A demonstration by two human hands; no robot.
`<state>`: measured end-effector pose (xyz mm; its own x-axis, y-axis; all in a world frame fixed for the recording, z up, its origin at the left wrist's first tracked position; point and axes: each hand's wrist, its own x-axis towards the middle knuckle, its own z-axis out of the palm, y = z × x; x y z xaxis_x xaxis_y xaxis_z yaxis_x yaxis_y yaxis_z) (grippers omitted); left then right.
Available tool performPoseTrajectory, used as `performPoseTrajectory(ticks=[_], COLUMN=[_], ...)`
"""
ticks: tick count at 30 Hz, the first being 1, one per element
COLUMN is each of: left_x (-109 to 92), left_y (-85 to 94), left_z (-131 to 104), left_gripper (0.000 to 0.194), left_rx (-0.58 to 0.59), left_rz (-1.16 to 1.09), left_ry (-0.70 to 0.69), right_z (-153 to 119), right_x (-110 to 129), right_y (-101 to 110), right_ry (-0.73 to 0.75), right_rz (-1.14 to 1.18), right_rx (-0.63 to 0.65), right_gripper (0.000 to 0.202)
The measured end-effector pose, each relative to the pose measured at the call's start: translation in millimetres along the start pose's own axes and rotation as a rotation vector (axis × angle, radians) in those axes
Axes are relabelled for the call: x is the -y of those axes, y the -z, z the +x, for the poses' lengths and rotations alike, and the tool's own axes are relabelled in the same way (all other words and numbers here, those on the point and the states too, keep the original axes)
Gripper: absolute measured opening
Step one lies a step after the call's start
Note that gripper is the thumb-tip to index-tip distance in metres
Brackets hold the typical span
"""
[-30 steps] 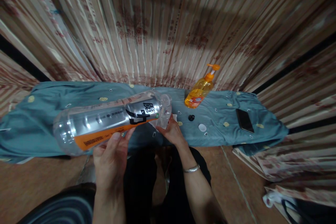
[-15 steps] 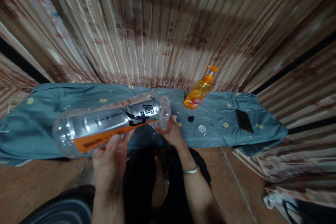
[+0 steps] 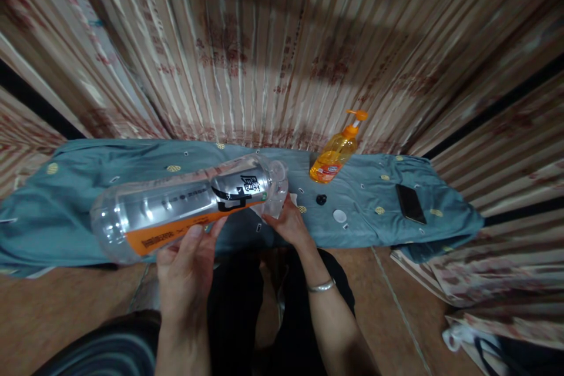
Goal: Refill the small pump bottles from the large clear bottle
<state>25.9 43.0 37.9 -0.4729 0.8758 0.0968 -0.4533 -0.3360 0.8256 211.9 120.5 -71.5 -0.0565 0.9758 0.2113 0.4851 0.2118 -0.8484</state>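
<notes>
A large clear plastic bottle (image 3: 185, 205) with a silver and orange label lies almost level in the air, its neck end pointing right. My left hand (image 3: 189, 255) is closed around its underside. At the bottle's neck, my right hand (image 3: 288, 223) grips a small clear plastic container (image 3: 276, 197), which touches or nearly touches the mouth. Its exact shape is hard to make out, and a bit of something white shows by the fingers. Right of that hand, a black cap (image 3: 321, 200) and a white round disc (image 3: 339, 215) rest on the cloth.
An orange pump bottle (image 3: 333, 155) of yellow liquid stands toward the back of the cloth-covered table (image 3: 370, 226). Farther right lies a black phone (image 3: 410, 204). Curtains (image 3: 273, 59) hang close behind and at both sides. A dark round stool (image 3: 106, 346) is at lower left.
Almost nothing differs. Both hands keep their hold, and the large bottle with the small container shifts only very slightly to the right in view.
</notes>
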Motion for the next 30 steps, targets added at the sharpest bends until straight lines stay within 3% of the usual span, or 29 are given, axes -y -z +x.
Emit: performPoseTrajectory(ticks=[20,30], left_x=[-1.2,1.2], left_y=[-3.9,-0.8], left_z=[-0.8,0.3], left_gripper=[0.04,0.031], left_rx=[-0.032,-0.009], left_rz=[-0.04,-0.02], left_ry=[0.02,0.012], right_z=[-1.2,0.7], right_x=[-0.6,0.3], right_y=[-0.2,0.0], right_ry=[-0.002,-0.01], right_rz=[0.009,0.003], right_rx=[0.004,-0.003], right_gripper=[0.079,0.077])
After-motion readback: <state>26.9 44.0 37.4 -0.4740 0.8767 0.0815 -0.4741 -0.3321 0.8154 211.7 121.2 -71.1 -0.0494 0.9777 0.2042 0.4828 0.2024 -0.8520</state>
